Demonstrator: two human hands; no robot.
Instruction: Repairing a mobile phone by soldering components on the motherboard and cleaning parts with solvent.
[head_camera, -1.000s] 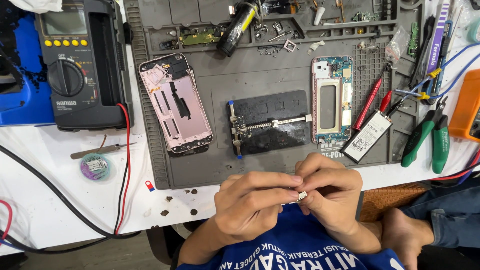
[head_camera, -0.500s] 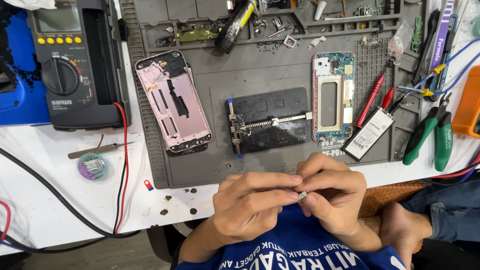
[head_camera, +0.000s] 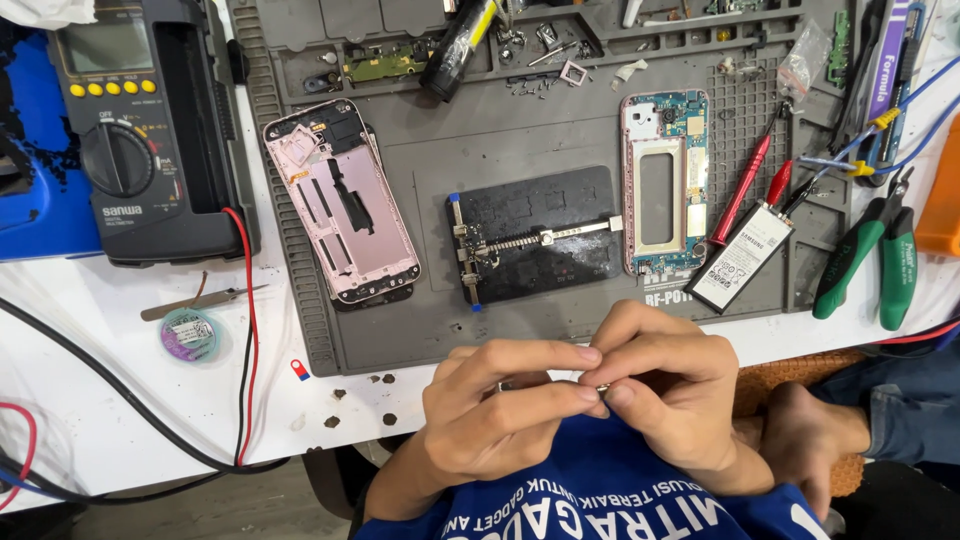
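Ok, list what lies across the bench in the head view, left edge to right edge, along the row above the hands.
Dark multimeter → pink phone frame → black board holder → phone frame with blue circuit board → red-handled screwdriver → flat battery → green-handled pliers → orange thing at the edge.
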